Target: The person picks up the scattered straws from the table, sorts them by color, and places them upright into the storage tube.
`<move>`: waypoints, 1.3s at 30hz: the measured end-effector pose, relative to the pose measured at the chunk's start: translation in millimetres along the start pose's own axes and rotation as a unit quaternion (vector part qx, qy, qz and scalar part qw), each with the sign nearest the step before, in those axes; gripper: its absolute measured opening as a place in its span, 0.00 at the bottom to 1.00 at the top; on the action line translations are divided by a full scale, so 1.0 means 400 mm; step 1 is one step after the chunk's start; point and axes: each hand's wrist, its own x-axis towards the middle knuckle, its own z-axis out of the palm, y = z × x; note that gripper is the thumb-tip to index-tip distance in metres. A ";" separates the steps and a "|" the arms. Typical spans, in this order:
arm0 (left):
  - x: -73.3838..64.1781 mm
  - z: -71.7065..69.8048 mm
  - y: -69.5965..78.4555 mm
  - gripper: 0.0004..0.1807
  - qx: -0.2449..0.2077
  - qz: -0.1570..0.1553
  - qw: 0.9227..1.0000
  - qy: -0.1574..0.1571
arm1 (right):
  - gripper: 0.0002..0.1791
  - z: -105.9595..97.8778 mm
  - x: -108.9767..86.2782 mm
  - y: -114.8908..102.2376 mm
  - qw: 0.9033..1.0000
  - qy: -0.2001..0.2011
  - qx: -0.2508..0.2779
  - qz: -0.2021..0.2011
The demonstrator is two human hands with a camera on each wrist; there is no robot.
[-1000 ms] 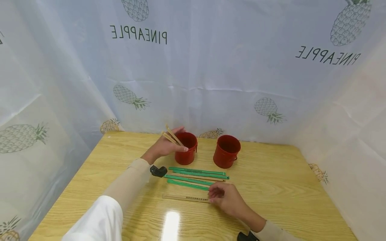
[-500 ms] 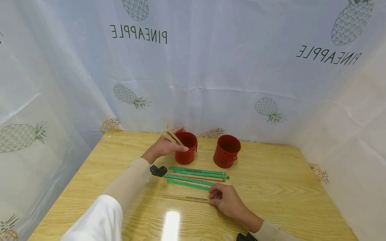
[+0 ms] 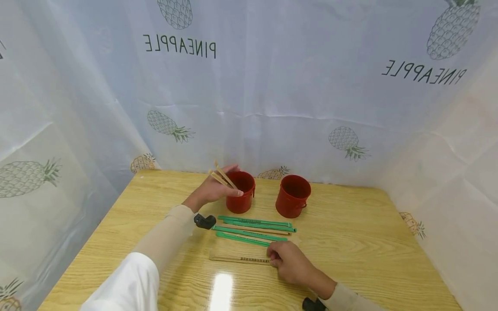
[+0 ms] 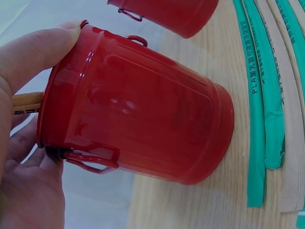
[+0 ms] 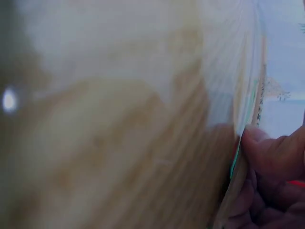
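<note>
My left hand [image 3: 213,188] holds the left red bucket [image 3: 238,204] at its rim, thumb on the near side and fingers round the far side. Brown paper-wrapped straws [image 3: 225,178] lean out of that bucket toward the left. In the left wrist view the thumb [image 4: 35,52] presses on the bucket's rim, and a small handle shows on its side. My right hand [image 3: 291,261] pinches the right end of another brown paper-wrapped straw [image 3: 239,259], low over the table. Thumb and fingers grip this straw [image 5: 233,191] in the right wrist view.
A second red bucket [image 3: 292,203] stands to the right of the held one. Several green-wrapped straws [image 3: 249,233] and a brown one [image 3: 268,229] lie side by side in front of the buckets. A pineapple-print curtain [image 3: 249,86] hangs behind the wooden table [image 3: 350,242].
My right hand and the brown straw in it have shifted slightly toward the near edge, uncovering more of the nearest green straws. The left hand and its bucket look unmoved.
</note>
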 end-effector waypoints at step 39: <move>-0.001 0.002 -0.009 0.53 0.006 0.003 1.000 0.007 | 0.07 -0.171 0.149 -0.106 0.950 0.210 0.199 -0.120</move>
